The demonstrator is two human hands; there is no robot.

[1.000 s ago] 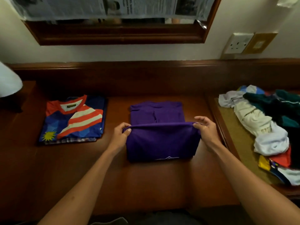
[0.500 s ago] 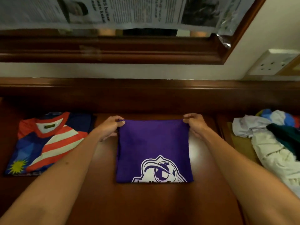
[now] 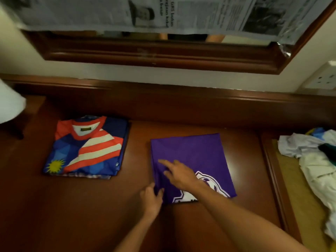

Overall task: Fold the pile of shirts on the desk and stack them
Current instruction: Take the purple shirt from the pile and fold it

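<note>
A folded purple shirt (image 3: 190,153) with a white emblem lies flat in the middle of the dark wooden desk (image 3: 87,206). My left hand (image 3: 151,196) pinches its near left edge between thumb and fingers. My right hand (image 3: 179,174) lies across the shirt's left part with straight fingers pressing the cloth. To the left sits a stack of folded shirts (image 3: 89,148), a blue, red and white striped one on top. A loose pile of unfolded shirts (image 3: 316,160) lies at the right.
A raised wooden ledge runs along the back under a framed mirror (image 3: 158,55) covered with newspaper. A wall socket (image 3: 325,79) is at the right. Something white (image 3: 9,104) stands at the far left. The pile rests on a tan mat (image 3: 291,188).
Both hands left the shirt's far corners after folding it over. My left hand now pinches the near left edge, and my right hand has crossed onto the shirt's left part.
</note>
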